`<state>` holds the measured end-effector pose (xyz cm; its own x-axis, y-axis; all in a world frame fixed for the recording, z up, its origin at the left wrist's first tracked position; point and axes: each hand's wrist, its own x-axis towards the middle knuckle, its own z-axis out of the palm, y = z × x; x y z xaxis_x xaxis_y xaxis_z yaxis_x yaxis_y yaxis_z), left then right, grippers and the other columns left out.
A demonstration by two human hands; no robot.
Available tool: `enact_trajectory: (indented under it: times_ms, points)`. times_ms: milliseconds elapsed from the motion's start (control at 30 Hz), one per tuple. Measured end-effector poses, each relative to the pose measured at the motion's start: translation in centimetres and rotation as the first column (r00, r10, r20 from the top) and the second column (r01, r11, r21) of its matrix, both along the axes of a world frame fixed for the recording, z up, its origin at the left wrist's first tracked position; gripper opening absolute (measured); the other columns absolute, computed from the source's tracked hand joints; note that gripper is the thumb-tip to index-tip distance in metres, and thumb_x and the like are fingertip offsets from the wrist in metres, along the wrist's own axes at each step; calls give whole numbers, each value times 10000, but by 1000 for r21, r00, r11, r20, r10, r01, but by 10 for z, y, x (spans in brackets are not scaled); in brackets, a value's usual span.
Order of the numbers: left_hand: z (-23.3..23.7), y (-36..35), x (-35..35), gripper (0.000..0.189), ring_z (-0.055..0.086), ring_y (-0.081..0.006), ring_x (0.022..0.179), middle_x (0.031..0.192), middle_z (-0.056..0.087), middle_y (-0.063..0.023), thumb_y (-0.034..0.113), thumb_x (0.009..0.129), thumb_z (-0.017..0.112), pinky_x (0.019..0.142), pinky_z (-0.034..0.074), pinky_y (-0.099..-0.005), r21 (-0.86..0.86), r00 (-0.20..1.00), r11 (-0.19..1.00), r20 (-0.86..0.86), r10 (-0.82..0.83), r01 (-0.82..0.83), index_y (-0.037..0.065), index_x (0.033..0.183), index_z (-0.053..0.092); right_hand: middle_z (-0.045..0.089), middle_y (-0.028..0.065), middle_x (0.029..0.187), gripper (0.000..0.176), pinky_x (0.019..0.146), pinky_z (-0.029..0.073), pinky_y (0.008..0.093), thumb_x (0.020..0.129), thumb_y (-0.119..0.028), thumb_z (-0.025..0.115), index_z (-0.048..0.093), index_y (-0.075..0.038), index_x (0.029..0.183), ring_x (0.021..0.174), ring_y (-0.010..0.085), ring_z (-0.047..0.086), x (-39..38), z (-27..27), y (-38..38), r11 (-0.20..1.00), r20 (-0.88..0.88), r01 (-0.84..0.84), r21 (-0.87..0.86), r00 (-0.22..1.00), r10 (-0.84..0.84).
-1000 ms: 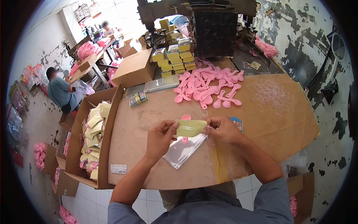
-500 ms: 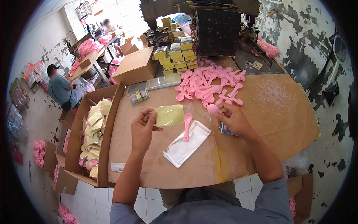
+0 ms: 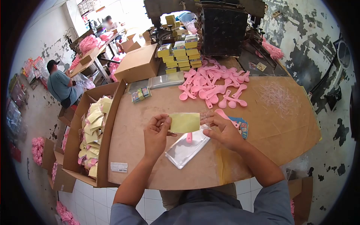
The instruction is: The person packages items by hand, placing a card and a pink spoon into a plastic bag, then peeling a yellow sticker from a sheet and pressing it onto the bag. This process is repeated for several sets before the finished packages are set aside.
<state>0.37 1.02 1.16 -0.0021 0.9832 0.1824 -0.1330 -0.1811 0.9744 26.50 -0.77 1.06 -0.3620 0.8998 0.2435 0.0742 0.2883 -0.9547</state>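
The person's left hand (image 3: 156, 131) grips the left end of a flat, yellow rectangular card (image 3: 185, 123), raised above a stack of clear plastic sleeves (image 3: 187, 150). The right hand (image 3: 224, 131) is near the card's right end, its thumb and fingers apart; whether it pinches something, I cannot tell. Partly behind the card, a pink plastic spoon (image 3: 189, 137) lies on the sleeves.

Grey-blue shirt (image 3: 206, 213) with short sleeves (image 3: 273, 200); legwear (image 3: 170, 199), mostly hidden, looks brownish.
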Motion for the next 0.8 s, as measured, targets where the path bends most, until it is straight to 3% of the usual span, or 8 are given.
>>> enact_trajectory:
  times_ms: [167,400,500,567,600,667,733,800]
  points:
    - [-9,-10,12,203,730,-145,889,1035,734,-119,119,1040,633,672,630,-272,47,996,997,-71,-49,53,-36,1170,615,508,85,1537,345,1100,445,366,979,-177,724,705,-44,1297,1380,195,490,-6,-10,5,991,-131,-131,-31,983,126]
    - [18,-13,-14,172,743,-176,831,1022,756,-146,111,1040,631,667,607,-275,31,996,999,-79,-31,34,-27,1143,639,605,72,1416,324,1006,494,310,993,-153,702,690,27,1263,1164,145,630,12,4,9,967,-192,-4,-255,980,-47]
    - [36,-27,-53,160,711,-146,754,949,740,-127,77,1028,630,637,590,-269,112,967,973,-134,215,-201,-35,1142,641,659,57,1258,281,938,497,292,978,-178,733,729,-10,1203,1058,131,632,31,3,17,958,-128,125,-257,978,-162]
    - [50,-59,-87,126,636,-115,673,791,644,-47,93,983,679,569,531,-261,158,921,941,-209,329,-301,-8,1055,659,674,43,1146,268,893,489,296,963,-172,743,736,-26,1188,997,131,619,43,3,22,945,-133,220,-242,957,-257]
    - [50,-81,-124,98,645,-125,667,820,664,-80,66,968,687,590,533,-267,92,927,970,-287,240,-223,-24,980,649,656,37,1077,257,877,483,308,952,-158,740,741,-38,1179,970,148,608,46,5,23,947,5,322,-1,947,-322]
    - [52,-134,-178,121,607,-111,595,709,634,-57,56,927,709,544,503,-252,-39,909,989,-399,118,-145,-22,877,631,621,26,939,242,846,472,331,930,-132,736,752,-61,1160,914,182,587,49,10,21,798,214,356,486,837,-504]
    - [54,-180,-217,159,678,-146,653,738,697,-89,22,873,702,590,536,-271,-277,863,957,-501,-66,-88,-57,1011,719,592,48,889,236,856,465,372,895,-104,726,761,-72,1127,917,231,585,49,14,16,770,354,296,566,756,-551]
    - [66,-212,-222,413,728,-204,998,1133,745,-130,18,787,733,874,571,-354,-418,733,895,-656,-179,-156,1,1200,725,590,71,883,246,864,459,408,871,-78,709,766,-79,1110,917,265,586,47,17,13,789,463,210,578,711,-529]
